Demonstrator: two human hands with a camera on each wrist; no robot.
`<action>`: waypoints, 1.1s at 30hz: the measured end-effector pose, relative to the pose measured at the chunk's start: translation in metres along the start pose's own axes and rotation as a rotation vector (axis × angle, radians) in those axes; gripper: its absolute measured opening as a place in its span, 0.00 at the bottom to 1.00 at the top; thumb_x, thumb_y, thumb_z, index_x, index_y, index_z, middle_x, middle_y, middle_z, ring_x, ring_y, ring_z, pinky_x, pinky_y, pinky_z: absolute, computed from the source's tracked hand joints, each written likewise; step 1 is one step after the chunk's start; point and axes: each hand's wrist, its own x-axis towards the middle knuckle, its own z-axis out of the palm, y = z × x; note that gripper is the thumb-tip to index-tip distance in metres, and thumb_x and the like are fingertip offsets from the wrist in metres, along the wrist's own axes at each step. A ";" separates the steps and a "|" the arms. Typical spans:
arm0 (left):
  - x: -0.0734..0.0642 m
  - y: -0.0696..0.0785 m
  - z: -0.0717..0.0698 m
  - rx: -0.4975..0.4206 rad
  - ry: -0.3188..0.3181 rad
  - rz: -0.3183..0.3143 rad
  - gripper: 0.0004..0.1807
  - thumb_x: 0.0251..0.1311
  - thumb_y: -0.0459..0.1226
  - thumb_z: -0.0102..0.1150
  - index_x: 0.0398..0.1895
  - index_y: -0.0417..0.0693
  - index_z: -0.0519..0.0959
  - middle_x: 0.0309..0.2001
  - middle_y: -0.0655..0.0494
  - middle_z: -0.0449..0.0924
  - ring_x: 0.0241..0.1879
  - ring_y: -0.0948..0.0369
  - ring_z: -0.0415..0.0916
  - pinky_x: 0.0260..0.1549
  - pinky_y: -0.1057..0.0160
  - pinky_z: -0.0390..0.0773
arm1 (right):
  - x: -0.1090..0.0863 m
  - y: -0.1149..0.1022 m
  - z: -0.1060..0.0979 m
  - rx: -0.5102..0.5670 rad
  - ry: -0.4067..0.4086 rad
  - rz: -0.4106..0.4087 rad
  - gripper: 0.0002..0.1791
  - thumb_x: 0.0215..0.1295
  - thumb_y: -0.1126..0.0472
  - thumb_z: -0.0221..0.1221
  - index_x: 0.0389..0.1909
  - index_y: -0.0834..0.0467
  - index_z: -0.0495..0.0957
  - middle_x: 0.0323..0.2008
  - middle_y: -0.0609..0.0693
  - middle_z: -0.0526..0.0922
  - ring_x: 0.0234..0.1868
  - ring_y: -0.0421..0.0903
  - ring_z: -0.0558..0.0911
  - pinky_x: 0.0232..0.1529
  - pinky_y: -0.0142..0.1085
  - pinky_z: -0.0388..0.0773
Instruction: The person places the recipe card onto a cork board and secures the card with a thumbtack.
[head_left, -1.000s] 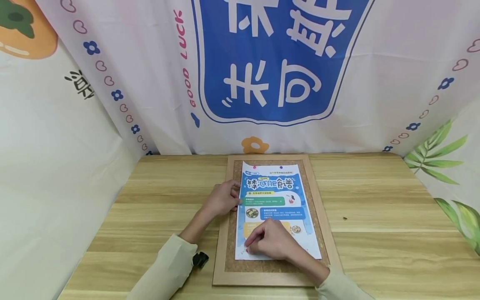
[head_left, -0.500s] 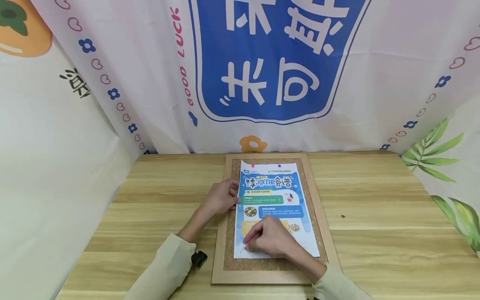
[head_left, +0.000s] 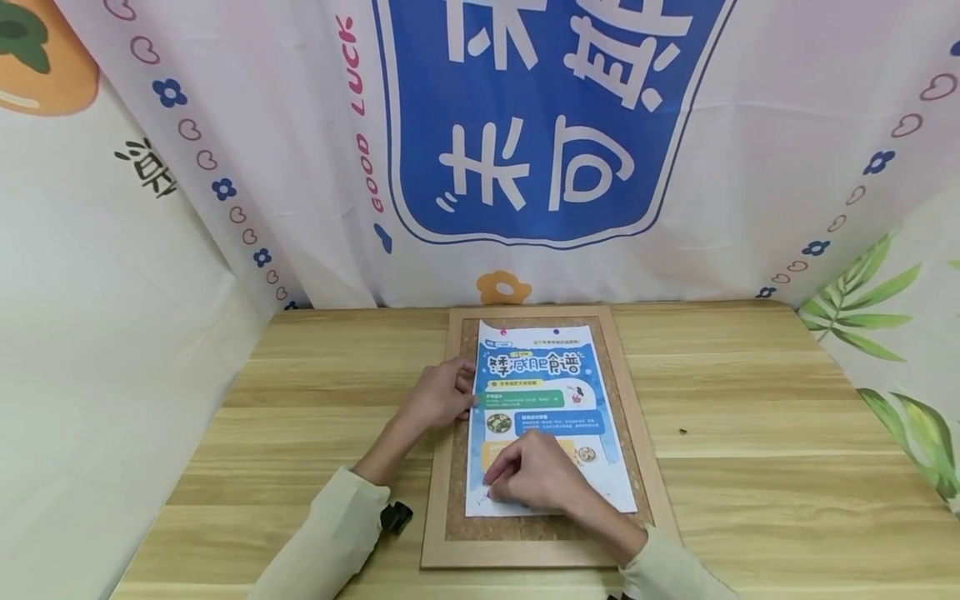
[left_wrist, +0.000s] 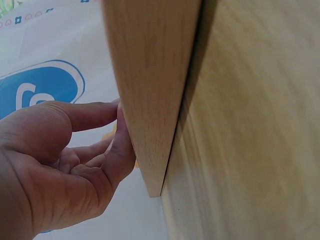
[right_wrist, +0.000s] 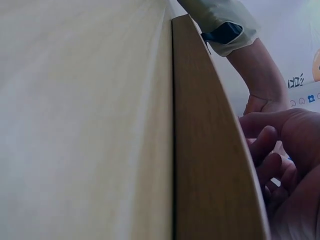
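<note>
A printed poster (head_left: 536, 392) lies on a cork board (head_left: 502, 529) in a light wooden frame. A pink push pin (head_left: 503, 332) and a purple push pin (head_left: 557, 332) sit along its top edge. My left hand (head_left: 442, 393) pinches the poster's left edge with curled fingers and thumb; in the left wrist view the frame side (left_wrist: 152, 100) hides their tips. Low over the poster, my right hand (head_left: 534, 473) pinches a small pink push pin (head_left: 490, 494) at the bottom left corner. The right wrist view shows its curled fingers (right_wrist: 270, 160) behind the frame.
The board lies on a wood-grain table (head_left: 750, 483), its far end near a printed curtain (head_left: 322, 208). A small dark speck (head_left: 682, 431) lies on the table to the right. A black strap device (head_left: 395, 517) is on the left wrist.
Both hands keep their places on the poster, the right still at the bottom left corner. The whole head view has shifted slightly.
</note>
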 end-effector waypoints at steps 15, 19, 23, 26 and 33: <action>-0.002 -0.003 -0.004 -0.005 0.001 -0.005 0.26 0.67 0.26 0.68 0.68 0.36 0.76 0.38 0.44 0.88 0.25 0.59 0.84 0.24 0.67 0.85 | 0.003 0.004 -0.002 -0.049 -0.073 -0.096 0.05 0.58 0.67 0.73 0.30 0.53 0.92 0.26 0.42 0.90 0.23 0.34 0.80 0.23 0.27 0.75; -0.001 -0.003 -0.005 -0.015 0.000 0.014 0.27 0.66 0.26 0.68 0.68 0.35 0.76 0.38 0.44 0.88 0.25 0.59 0.84 0.24 0.67 0.86 | 0.000 0.005 -0.008 -0.054 -0.136 -0.145 0.06 0.60 0.68 0.73 0.32 0.53 0.92 0.27 0.42 0.90 0.23 0.33 0.81 0.25 0.26 0.77; 0.000 -0.002 -0.004 -0.027 -0.005 0.022 0.27 0.66 0.26 0.68 0.68 0.35 0.76 0.38 0.44 0.88 0.25 0.60 0.84 0.25 0.66 0.87 | -0.005 0.008 -0.015 -0.034 -0.195 -0.165 0.06 0.61 0.67 0.73 0.35 0.53 0.92 0.28 0.41 0.90 0.25 0.32 0.82 0.28 0.25 0.79; 0.000 -0.002 -0.003 -0.029 -0.005 0.017 0.27 0.66 0.26 0.69 0.68 0.35 0.76 0.38 0.44 0.87 0.25 0.59 0.84 0.25 0.66 0.87 | -0.009 0.012 -0.021 -0.041 -0.198 -0.178 0.05 0.63 0.66 0.72 0.37 0.53 0.92 0.29 0.40 0.90 0.27 0.32 0.83 0.31 0.26 0.82; -0.001 -0.002 -0.001 -0.017 -0.005 0.002 0.27 0.67 0.26 0.69 0.69 0.37 0.75 0.39 0.45 0.86 0.26 0.59 0.84 0.26 0.66 0.87 | -0.018 0.021 -0.039 -0.061 -0.164 -0.154 0.05 0.64 0.62 0.74 0.39 0.52 0.92 0.33 0.40 0.90 0.32 0.33 0.83 0.36 0.28 0.83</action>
